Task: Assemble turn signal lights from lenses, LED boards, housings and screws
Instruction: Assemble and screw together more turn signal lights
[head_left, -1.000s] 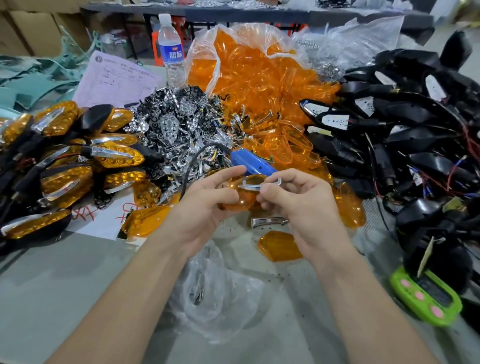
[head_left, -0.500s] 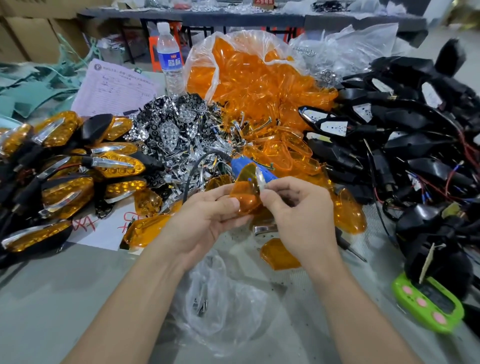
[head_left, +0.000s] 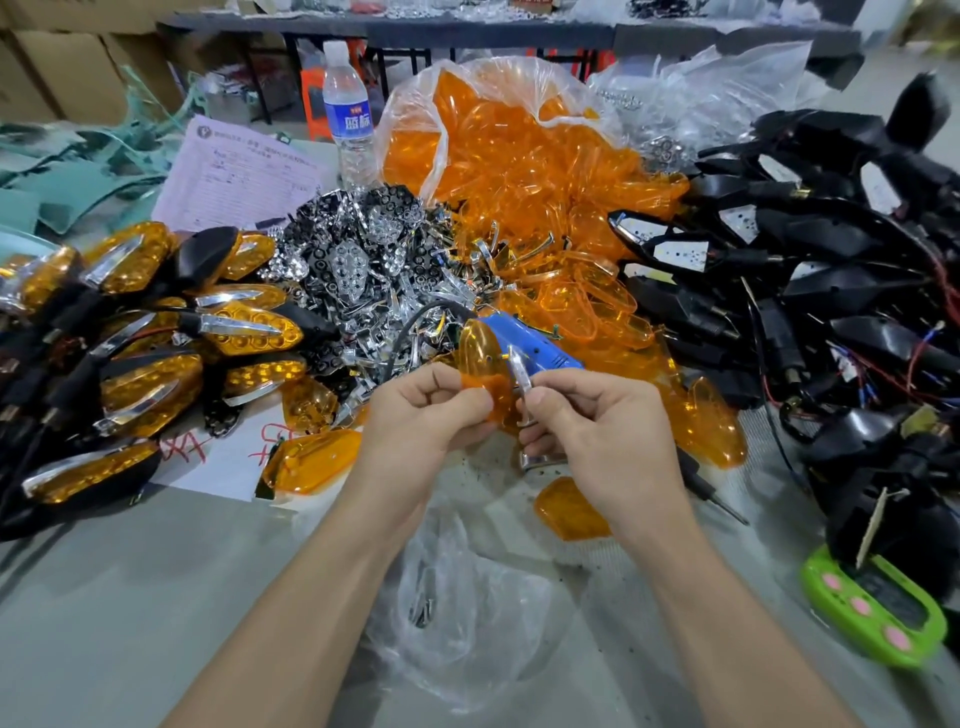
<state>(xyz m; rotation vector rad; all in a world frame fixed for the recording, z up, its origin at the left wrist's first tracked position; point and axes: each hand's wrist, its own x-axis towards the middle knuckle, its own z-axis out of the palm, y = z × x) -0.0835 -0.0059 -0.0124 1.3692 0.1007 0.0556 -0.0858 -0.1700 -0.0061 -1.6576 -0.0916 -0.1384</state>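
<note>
Left hand (head_left: 421, 415): seen at the centre of the frame, its fingers curled; an orange lens (head_left: 480, 358) is pinched at its lower edge between thumb and forefinger.
Orange lens: held upright above the table, its narrow tip pointed toward the top of the frame, just in front of a blue power tool (head_left: 527, 344).
Right hand (head_left: 597, 431): placed just right of the left hand, fingers curled; a chrome trim strip (head_left: 519, 376) is pinched between thumb and fingertips.
Chrome trim strip: held upright against the right edge of the orange lens; whether it is seated in the lens cannot be told.
Lens supply: a clear bag of orange lenses (head_left: 519, 156) is seen at upper centre, with loose ones spilled below it.
Reflectors: a heap of chrome reflectors (head_left: 363, 260) is seen between the bag and the left side.
Housings: a pile of black housings (head_left: 831, 291) with wires is seen at the right.
Finished lights: assembled turn signals (head_left: 156, 338) are stacked at the left of the frame.
Table (head_left: 130, 597): a loose lens (head_left: 569, 512) and a second chrome piece (head_left: 540, 460) lie below the right hand; a crumpled plastic bag (head_left: 467, 597) lies between the forearms.
Other items: a water bottle (head_left: 348, 114) and a printed sheet (head_left: 239, 176) are seen at upper left, a green timer (head_left: 878, 613) at lower right.
</note>
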